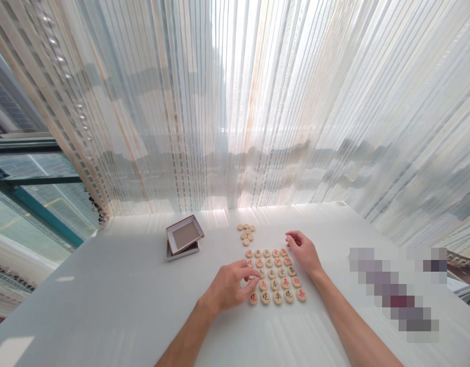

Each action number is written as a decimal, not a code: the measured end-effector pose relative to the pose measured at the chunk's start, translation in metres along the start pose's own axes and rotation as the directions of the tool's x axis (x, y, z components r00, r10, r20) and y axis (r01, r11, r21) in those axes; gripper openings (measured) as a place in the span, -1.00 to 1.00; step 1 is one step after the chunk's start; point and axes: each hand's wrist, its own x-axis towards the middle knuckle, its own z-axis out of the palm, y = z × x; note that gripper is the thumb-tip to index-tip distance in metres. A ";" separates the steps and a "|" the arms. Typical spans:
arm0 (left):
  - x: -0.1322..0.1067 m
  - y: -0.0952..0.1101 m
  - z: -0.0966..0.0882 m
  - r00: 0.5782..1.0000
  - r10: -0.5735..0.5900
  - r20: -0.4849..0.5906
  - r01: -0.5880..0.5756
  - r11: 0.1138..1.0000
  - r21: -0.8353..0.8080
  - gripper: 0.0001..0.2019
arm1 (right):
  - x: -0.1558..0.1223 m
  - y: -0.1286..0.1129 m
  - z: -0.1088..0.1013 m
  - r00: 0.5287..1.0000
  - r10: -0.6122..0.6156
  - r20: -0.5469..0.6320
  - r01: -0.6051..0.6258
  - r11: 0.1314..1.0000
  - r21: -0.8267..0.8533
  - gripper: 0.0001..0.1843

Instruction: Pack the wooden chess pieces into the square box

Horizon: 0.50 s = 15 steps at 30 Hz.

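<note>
Several round wooden Chinese chess pieces (pixel 275 275) lie face up in a neat grid on the white table (pixel 105 295), marked in red or black. My left hand (pixel 229 285) rests at the grid's left edge with its fingers curled, fingertips touching a piece in the left column. My right hand (pixel 301 250) sits at the grid's upper right corner, fingers pinched together near the corner piece; whether it holds one is hidden. A small cluster of blank-side pieces (pixel 246 233) lies just beyond the grid.
An open box with its lid (pixel 184 237) sits left of the pieces. Sheer striped curtains (pixel 257 127) hang behind the table's far edge. A window frame (pixel 28 178) is at the left. A blurred patch (pixel 398 290) covers the right side.
</note>
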 end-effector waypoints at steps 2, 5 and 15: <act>-0.001 0.005 0.004 1.000 0.022 -0.003 -0.022 0.999 0.027 -0.83 | 0.000 0.000 0.000 1.000 -0.001 -0.001 0.001 1.000 -0.002 -0.72; -0.001 0.005 0.006 1.000 0.013 -0.012 -0.012 0.999 0.040 -0.83 | 0.000 0.000 0.000 1.000 -0.003 -0.004 0.003 1.000 -0.003 -0.71; 0.004 -0.014 -0.001 0.981 -0.160 -0.111 0.162 0.987 0.014 -0.76 | 0.000 0.001 0.001 1.000 -0.004 -0.004 0.003 1.000 -0.006 -0.70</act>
